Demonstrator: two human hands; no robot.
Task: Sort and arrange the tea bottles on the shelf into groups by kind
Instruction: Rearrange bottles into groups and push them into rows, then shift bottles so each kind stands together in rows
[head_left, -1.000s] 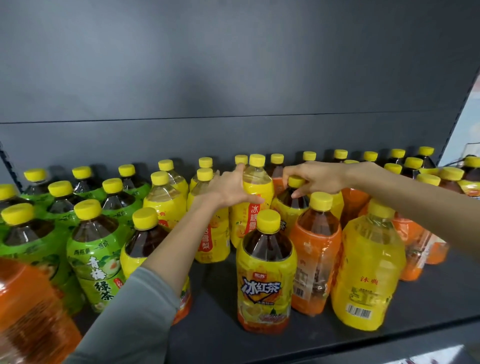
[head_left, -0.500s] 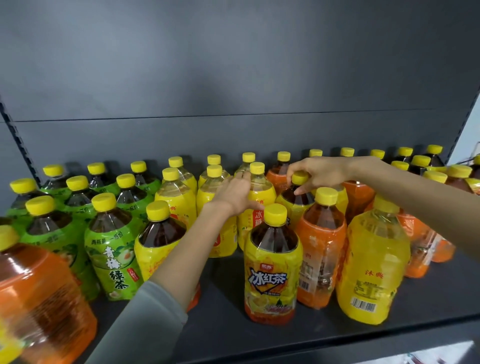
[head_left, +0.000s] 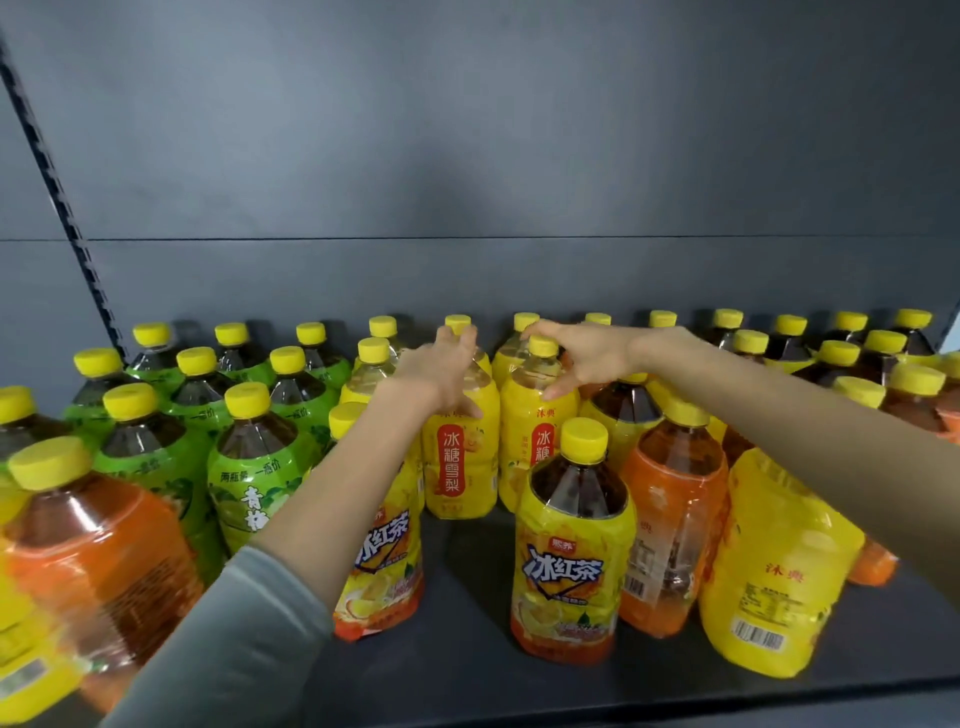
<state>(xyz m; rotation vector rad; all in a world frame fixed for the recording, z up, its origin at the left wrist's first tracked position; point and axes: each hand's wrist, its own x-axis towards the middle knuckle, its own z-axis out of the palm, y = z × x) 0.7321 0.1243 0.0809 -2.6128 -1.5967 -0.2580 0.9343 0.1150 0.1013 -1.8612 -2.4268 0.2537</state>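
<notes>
Shelf (head_left: 467, 675): dark board, bottles standing across it. Green bottles (head_left: 249, 467) are grouped at the left; orange and yellow kinds are mixed at centre and right.

2 pale pear-drink bottles stand touching at centre: left pear bottle (head_left: 460, 467) and right pear bottle (head_left: 535, 431).

Change: the right hand (head_left: 582, 358) has left the dark tea bottle (head_left: 623, 415) and now curls over the right pear bottle's neck. The left hand (head_left: 441, 371) still wraps the other bottle's shoulder.

Judgement: a pear group is forming.

Both held bottles are upright, long axis vertical, caps up, red labels facing the viewer.
</notes>
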